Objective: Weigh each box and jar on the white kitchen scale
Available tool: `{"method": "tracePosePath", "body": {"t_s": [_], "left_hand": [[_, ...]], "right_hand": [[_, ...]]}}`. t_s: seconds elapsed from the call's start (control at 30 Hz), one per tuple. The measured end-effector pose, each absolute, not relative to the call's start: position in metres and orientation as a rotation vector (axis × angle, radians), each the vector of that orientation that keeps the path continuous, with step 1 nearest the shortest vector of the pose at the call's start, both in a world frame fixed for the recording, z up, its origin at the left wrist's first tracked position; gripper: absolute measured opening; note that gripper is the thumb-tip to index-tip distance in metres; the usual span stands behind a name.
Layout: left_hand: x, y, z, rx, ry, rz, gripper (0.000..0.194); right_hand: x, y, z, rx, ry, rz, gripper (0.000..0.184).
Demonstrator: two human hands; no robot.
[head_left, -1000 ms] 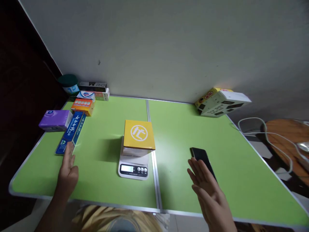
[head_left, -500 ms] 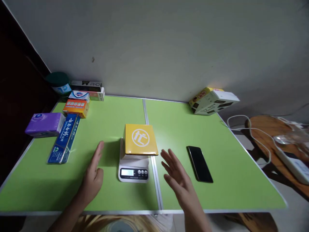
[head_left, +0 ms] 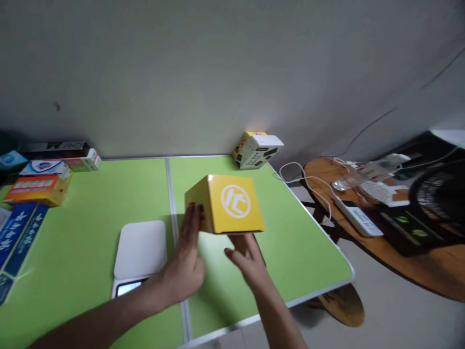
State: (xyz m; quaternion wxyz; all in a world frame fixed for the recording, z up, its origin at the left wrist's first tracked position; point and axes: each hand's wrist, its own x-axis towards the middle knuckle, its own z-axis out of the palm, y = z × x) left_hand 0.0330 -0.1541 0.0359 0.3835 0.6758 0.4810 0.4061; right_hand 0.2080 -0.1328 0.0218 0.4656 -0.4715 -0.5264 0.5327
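Right of the scale (head_left: 140, 248) I hold the carton (head_left: 232, 203); farther right lies the power strip (head_left: 358, 218); left of the scale, the toothpaste box (head_left: 21, 237).

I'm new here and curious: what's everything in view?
Held box: 1, yellow, in the hands
Scale: 1, white, table's left half
Long box: 1, blue, left edge
Carton: 1, orange, left, behind that
Small box: 1, white and blue, left
Slim boxes: 2, black; pink and white, back left
Tub: 1, dark green, far left
Back boxes: 2, yellow; white, table's back
Dark object: 1, black, behind right hand
Table: 1, green, centre
Wall: 1, grey, behind
Side table: 1, brown, right
Power strip: 1, white, on it
Bottle: 1, clear, on it
Cables: several, white, right
Round object: 1, black, far right
Left hand: 1, against held box
Right hand: 1, beside held box
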Motion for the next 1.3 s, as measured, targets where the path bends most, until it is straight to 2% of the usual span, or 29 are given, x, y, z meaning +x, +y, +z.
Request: {"method": "tracePosePath", "body": {"t_s": [0.13,0.23,0.47,0.67,0.97,1.2,1.3], "left_hand": [[0.152,-0.069,0.029,1.617,1.024,0.957,0.107],[0.229,-0.008,0.012,1.507,0.972,0.868,0.114],[0.322,0.081,-0.020,1.468,1.120,0.709,0.119],[0.337,0.112,-0.037,1.363,1.206,0.754,0.123],[0.335,0.128,-0.048,1.377,1.253,0.847,0.118],[0.326,0.125,-0.035,1.407,1.302,0.706,0.118],[0.288,0.105,-0.016,1.453,1.254,0.603,0.116]], "right_hand": [[0.313,-0.064,0.015,-1.244,-1.164,1.080,0.044],[0.380,-0.009,0.006,-1.310,-1.127,1.007,0.041],[0.462,0.091,-0.017,-1.317,-1.157,1.194,0.040],[0.466,0.139,-0.042,-1.339,-1.141,1.176,0.041],[0.457,0.158,-0.051,-1.355,-1.213,1.073,0.044],[0.455,0.152,-0.049,-1.502,-1.287,0.999,0.058],[0.444,0.122,-0.044,-1.750,-1.243,0.749,0.075]]}}
